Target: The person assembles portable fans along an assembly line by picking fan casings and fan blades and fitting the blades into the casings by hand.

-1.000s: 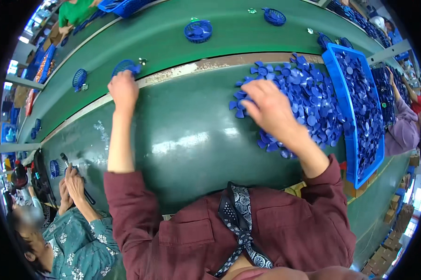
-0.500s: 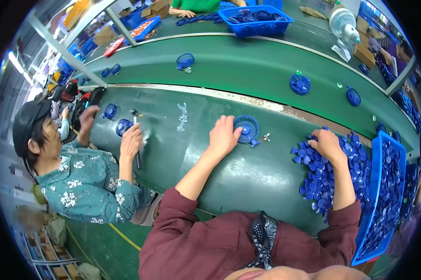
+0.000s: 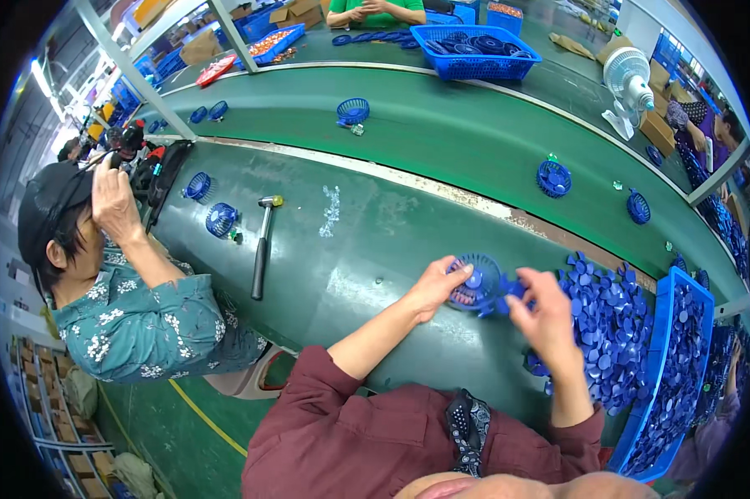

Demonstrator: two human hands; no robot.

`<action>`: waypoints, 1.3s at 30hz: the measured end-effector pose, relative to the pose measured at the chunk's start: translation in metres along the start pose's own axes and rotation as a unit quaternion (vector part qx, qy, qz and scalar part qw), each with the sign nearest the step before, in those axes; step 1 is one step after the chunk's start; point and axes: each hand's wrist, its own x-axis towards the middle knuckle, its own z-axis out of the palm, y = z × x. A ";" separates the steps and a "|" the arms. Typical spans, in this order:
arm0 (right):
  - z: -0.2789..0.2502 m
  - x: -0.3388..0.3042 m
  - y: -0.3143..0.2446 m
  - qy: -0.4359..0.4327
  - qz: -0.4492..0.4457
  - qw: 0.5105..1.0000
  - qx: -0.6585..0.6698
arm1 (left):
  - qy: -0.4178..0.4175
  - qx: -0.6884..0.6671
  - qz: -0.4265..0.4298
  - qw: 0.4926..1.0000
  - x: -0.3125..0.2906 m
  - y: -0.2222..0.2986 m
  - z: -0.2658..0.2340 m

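Blur at my right hand
The blue piece there is smeared; the top edge crops a green-clad person.

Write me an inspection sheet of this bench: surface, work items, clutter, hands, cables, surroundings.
Surface: green worktop, glossy, with a whitish speckled patch.
Work items: one blue fan cage in hand; blue blades heaped loose at right, more in the blue tray.
Clutter: hammer and two spare cages lying near the co-worker.
Hands: left hand holds the fan cage; right hand is at its right side, by a blurred blue piece, grip unclear.
Cables: nothing seen.
Surroundings: green conveyor belt beyond, carrying further cages; white electric fan farther back; co-worker at left, hand raised to the head.
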 end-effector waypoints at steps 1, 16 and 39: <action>0.009 -0.002 -0.005 -0.003 -0.048 0.998 -0.035 | -0.006 -0.013 -0.014 1.000 -0.001 -0.005 0.003; 0.050 0.007 -0.005 -0.028 -0.062 0.991 -0.111 | -0.073 -0.056 -0.024 0.995 -0.016 -0.014 0.010; 0.048 0.029 0.028 -0.163 0.114 0.969 0.147 | 0.004 0.289 0.212 0.934 -0.020 0.006 0.002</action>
